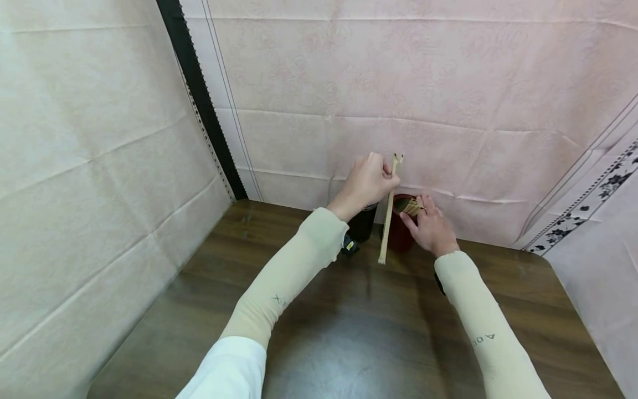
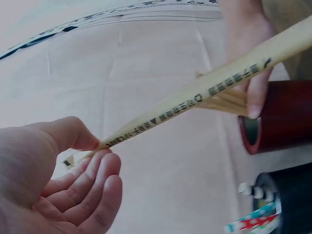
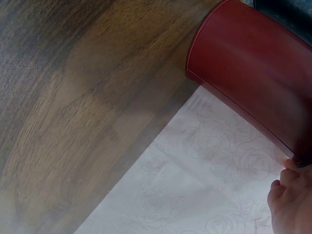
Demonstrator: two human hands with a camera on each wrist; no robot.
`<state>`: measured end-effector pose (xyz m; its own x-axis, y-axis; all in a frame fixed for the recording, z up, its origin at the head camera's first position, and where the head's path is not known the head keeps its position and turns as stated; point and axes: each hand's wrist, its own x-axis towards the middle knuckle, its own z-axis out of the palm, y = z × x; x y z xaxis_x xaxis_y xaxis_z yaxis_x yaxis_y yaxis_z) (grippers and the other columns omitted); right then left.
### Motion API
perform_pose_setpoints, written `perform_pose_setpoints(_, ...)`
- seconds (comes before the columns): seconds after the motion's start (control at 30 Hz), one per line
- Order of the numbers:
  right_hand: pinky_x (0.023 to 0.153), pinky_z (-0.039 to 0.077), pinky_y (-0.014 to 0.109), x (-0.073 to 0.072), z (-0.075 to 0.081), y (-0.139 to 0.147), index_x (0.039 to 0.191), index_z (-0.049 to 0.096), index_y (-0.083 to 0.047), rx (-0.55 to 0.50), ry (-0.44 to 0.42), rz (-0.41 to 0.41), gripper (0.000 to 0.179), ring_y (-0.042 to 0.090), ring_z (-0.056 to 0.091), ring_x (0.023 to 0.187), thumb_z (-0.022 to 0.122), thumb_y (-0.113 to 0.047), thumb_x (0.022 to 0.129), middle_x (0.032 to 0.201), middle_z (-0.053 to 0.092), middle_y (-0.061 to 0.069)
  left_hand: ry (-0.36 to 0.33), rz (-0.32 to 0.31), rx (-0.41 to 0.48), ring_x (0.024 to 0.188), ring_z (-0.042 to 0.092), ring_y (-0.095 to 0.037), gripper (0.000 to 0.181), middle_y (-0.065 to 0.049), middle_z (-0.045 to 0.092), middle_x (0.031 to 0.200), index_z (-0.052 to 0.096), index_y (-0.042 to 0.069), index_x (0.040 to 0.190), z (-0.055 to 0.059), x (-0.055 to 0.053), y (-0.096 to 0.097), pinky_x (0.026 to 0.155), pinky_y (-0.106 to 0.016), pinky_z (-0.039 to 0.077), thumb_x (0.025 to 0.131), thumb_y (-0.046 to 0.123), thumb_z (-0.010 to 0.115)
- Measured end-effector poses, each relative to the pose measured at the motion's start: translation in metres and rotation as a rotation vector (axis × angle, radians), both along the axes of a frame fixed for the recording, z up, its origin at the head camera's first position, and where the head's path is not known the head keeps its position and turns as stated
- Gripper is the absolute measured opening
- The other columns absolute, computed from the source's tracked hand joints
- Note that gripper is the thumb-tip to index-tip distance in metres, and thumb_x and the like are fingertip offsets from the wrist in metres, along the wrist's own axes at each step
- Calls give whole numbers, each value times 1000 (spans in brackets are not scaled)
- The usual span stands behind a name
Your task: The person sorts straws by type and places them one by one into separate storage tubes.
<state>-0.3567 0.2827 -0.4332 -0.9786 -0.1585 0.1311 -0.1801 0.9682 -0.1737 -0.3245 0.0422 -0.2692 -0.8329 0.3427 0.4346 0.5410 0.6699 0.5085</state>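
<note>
My left hand (image 1: 370, 180) pinches one end of a long, pale packet of chopsticks (image 1: 387, 221) in a printed wrapper, thumb against fingers. It slants in the air beside a dark red cylindrical cup (image 1: 400, 235). My right hand (image 1: 432, 228) grips the cup at its rim, its thumb on the near side. Several pale chopsticks (image 2: 224, 103) stick out of the cup's mouth beside the thumb. In the right wrist view, curled fingers (image 3: 287, 187) show at the rim of the red cup (image 3: 258, 73); the rest of that hand is out of frame.
A black cylindrical holder (image 1: 363, 224) stands left of the red cup, with patterned straws (image 2: 253, 219) in it. Both stand on a brown wooden table (image 1: 319, 343), close to a pale cloth wall (image 1: 399, 72). Another cloth wall (image 1: 85, 166) is on the left.
</note>
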Motion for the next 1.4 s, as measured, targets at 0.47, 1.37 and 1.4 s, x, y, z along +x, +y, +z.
perform_pose_setpoints(0.47, 127, 26, 64, 2, 1, -2, 165, 18, 9, 1, 21, -3, 95, 54, 22, 158, 18, -68, 109, 174, 13, 31, 222, 48, 127, 81, 73, -10, 7, -1, 80, 90, 69, 9, 99, 25, -7, 4, 74, -19, 56, 100, 15, 67)
perform_pose_setpoints(1.37, 130, 21, 63, 1, 2, 1, 165, 15, 9, -15, -4, -4, 98, 48, 11, 163, 18, -71, 108, 175, 8, 30, 245, 87, 200, 90, 76, -9, 13, 0, 81, 101, 70, 10, 109, -25, -34, 31, 76, -18, 57, 107, 19, 62)
perform_pose_setpoints(1.4, 130, 21, 63, 1, 3, 0, 165, 15, 9, -16, -8, -5, 98, 48, 10, 163, 18, -71, 108, 175, 7, 29, 239, 85, 196, 90, 76, -9, 13, 0, 81, 101, 71, 10, 109, -29, -35, 33, 76, -18, 57, 107, 19, 62)
